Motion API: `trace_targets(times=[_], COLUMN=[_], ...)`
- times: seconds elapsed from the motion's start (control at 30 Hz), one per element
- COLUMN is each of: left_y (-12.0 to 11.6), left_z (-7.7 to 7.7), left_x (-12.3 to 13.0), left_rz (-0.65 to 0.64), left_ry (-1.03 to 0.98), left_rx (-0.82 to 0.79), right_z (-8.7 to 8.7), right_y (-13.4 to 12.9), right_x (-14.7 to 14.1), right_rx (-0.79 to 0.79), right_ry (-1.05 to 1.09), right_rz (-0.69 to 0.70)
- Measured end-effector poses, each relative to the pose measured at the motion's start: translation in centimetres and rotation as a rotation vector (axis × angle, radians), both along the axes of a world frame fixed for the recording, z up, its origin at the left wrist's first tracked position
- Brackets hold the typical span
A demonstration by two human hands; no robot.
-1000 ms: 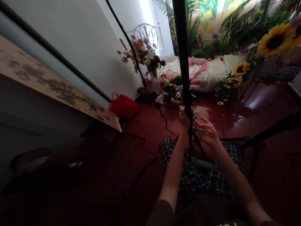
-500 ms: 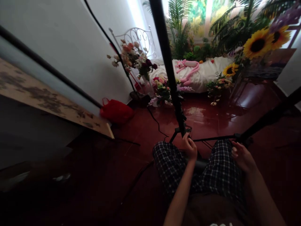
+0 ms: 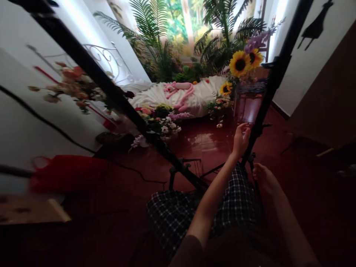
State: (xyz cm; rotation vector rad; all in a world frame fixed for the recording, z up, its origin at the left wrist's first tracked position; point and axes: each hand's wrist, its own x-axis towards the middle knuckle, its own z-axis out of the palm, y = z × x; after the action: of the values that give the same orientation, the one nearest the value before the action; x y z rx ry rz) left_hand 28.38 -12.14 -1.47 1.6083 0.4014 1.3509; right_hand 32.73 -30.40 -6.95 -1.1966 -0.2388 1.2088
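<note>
Two black light-stand poles rise before me, the left stand (image 3: 139, 120) slanting up to the left and the right stand (image 3: 274, 79) up to the right. My left hand (image 3: 240, 141) is raised beside the right stand's shaft, near a clamp knob (image 3: 260, 129). Its fingers are loosely bent and apart, and nothing shows in them. Lower down, my right hand (image 3: 266, 178) has its fingers curled close to the stand's leg joint (image 3: 251, 156). Whatever may be inside that curl is hidden. Checked trousers (image 3: 178, 211) cover my knees on both sides of the stands' feet.
A bed with white cloth (image 3: 205, 92) bears a pink plush toy (image 3: 180, 89). Flowers (image 3: 164, 124), sunflowers (image 3: 240, 63) and palm fronds (image 3: 150, 22) stand around it. A red bag (image 3: 66, 172) lies left. A black cable (image 3: 139, 172) crosses the red floor (image 3: 203, 141).
My view has swung right. The left hand has gone from the left stand's lower pole to beside the right stand. My right hand stays low by the right stand, fingers still curled.
</note>
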Motion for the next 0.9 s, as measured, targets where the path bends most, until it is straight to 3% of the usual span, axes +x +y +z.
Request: trace_targets(times=[0.07,0.13,0.33,0.43,0.57,0.7,0.8,0.9], left_y=[0.3,0.4,0.6,0.6,0.5,0.1,-0.3,-0.5], left_z=[2.4,3.7,3.1,2.7,2.7,3.1,3.4,3.4], left_x=[3.2,5.3,6.3,6.2,6.3,6.1,5.8,5.6], left_rz=[-0.066,-0.078,-0.045,-0.008,0.030,-0.010,-0.072,-0.092], left_ry=[0.000,0.065,0.095,0.110,0.116,0.092,0.091,0.088], left_rx=[-0.035,-0.090,-0.149,-0.145,-0.118,-0.178,-0.280,-0.314], right_z=[0.4,0.6,1.1,3.8,10.1,15.1,16.4,16.3], right_y=[-0.2,-0.2,1.1,3.4,7.8,11.3,12.3,12.3], right_x=[-0.3,-0.6,0.4,3.4,8.6,11.2,11.5,11.6], right_rx=[0.034,0.078,0.077,0.037,-0.181,-0.352,-0.489,-0.490], right_ry=[0.017,0.011,-0.067,-0.175,-0.346,-0.539,-0.640,-0.672], right_rz=[-0.022,-0.023,-0.003,-0.024,-0.035,0.154,0.283,0.333])
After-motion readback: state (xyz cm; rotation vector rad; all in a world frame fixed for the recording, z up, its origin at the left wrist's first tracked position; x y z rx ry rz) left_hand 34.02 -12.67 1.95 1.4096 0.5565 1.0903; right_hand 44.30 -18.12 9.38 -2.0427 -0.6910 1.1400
